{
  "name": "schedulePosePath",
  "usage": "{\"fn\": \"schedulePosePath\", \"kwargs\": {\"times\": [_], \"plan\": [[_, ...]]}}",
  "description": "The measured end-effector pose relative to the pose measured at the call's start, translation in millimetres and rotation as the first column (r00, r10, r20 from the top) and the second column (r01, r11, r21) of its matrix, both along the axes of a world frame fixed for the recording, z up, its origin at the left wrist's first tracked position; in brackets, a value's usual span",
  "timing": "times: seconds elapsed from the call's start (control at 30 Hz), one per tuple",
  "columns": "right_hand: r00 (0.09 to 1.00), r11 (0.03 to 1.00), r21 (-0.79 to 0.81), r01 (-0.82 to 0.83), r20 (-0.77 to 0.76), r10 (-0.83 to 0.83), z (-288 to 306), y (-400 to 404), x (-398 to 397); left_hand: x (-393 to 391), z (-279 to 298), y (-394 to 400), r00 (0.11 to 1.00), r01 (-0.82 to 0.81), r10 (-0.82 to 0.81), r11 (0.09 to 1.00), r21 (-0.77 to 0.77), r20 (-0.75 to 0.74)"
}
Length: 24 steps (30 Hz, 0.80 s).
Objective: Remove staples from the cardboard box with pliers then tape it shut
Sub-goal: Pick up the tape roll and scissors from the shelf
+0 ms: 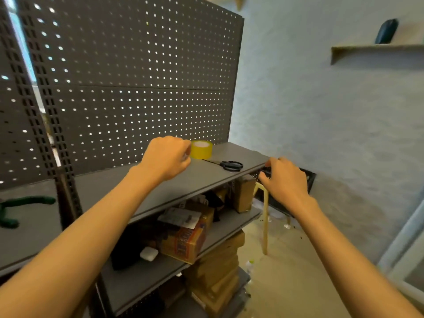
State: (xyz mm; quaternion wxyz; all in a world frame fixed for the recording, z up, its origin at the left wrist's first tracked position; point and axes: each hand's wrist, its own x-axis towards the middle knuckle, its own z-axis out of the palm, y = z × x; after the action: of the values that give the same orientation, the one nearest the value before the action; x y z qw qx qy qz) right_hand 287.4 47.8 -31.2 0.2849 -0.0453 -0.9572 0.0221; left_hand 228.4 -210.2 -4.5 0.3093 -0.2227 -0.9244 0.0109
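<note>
Left hand (167, 156) curled beside glossy yellow tape roll (201, 149), contact unclear. Right hand (284, 177) grips blurred dark object at matte grey shelf (183, 180) edge.

2 bare forearms, no sleeves

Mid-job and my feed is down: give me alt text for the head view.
Both hands reach over a grey shelf: the left hand hovers beside a yellow tape roll, the right hand curls around something dark at the shelf's right end. Black scissors lie between them; cardboard boxes sit on lower shelves.
</note>
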Motion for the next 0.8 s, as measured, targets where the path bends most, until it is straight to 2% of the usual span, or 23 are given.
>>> {"fn": "schedulePosePath", "kwargs": {"times": [0.2, 0.47, 0.63, 0.8], "plan": [[0.997, 0.999, -0.007, -0.05, 0.065, 0.051, -13, 29, -67, -74, -19, 44, 1.0, 0.003, -0.003, 1.0, -0.01, 0.027], [0.961, 0.973, -0.049, -0.227, 0.15, 0.232, -6, 45, -182, -199, -32, 92, 0.994, -0.038, 0.033, 0.998, 0.051, 0.102], [0.859, 0.898, -0.219, -0.382, 0.275, 0.433, -21, 51, -232, -257, -51, 109, 0.971, -0.123, 0.104, 0.989, 0.079, 0.214], [0.72, 0.863, -0.249, -0.439, 0.477, 0.504, -42, 58, -270, -288, -73, 114, 0.952, -0.207, 0.195, 0.978, 0.025, 0.235]]}}
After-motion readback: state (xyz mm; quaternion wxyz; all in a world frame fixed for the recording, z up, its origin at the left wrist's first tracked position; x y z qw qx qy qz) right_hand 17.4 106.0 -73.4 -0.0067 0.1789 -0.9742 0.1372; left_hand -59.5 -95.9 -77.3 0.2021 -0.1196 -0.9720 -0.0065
